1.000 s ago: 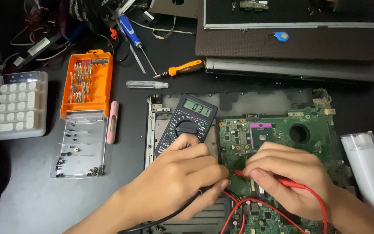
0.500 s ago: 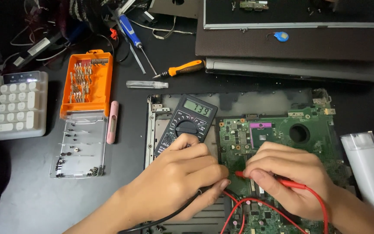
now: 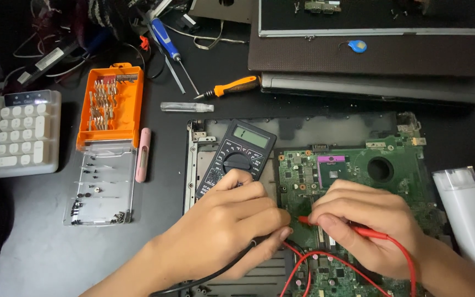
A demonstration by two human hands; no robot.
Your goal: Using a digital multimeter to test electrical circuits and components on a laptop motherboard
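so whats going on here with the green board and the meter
A person is probing a green laptop circuit board with multimeter leads. The right hand holds the red probe with its tip on the board; the left hand holds the black lead beside it. The black multimeter lies just above the left hand. An orange bit case and screwdrivers sit off to the left.

Red probe [image 3: 358,231] on green mobo [image 3: 358,165]

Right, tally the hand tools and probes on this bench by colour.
Red probe: 1
Black probe: 1
Orange-handled screwdriver: 1
Blue-handled screwdriver: 1
Black multimeter: 1
Orange bit case: 1
Total: 6
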